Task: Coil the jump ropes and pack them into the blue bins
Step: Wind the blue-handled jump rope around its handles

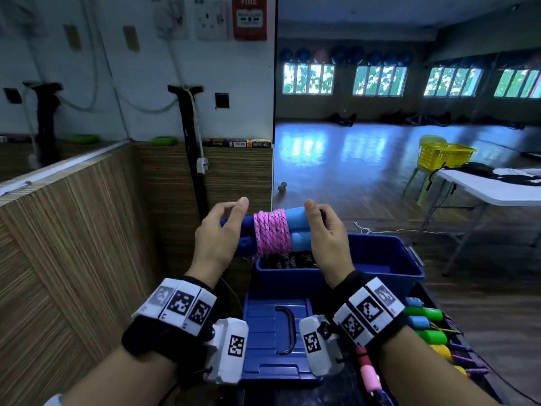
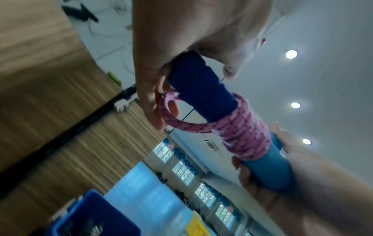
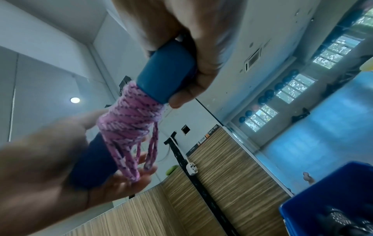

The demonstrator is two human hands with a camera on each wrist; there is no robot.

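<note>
Above the open blue plastic bin point(image 1: 380, 259), the left hand point(image 1: 215, 238) curls its fingers point(image 2: 153, 102) round the dark blue foam handles point(image 2: 199, 89), one finger hooked through a loose loop of pink braided rope point(image 1: 272, 232). The right hand point(image 1: 328, 238) grips the light blue handles point(image 3: 165, 71), thumb up. The rope is wound tightly round the handles' middle, held level between both hands. The bin holds dark coiled ropes point(image 1: 289, 260).

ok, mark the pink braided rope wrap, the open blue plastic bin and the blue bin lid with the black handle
pink braided rope wrap point(image 1: 272, 232): head view, middle of the coils round the foam handles.
open blue plastic bin point(image 1: 409, 259): head view, right wall.
blue bin lid with the black handle point(image 1: 260, 332): head view, flat top left of the handle.
</note>
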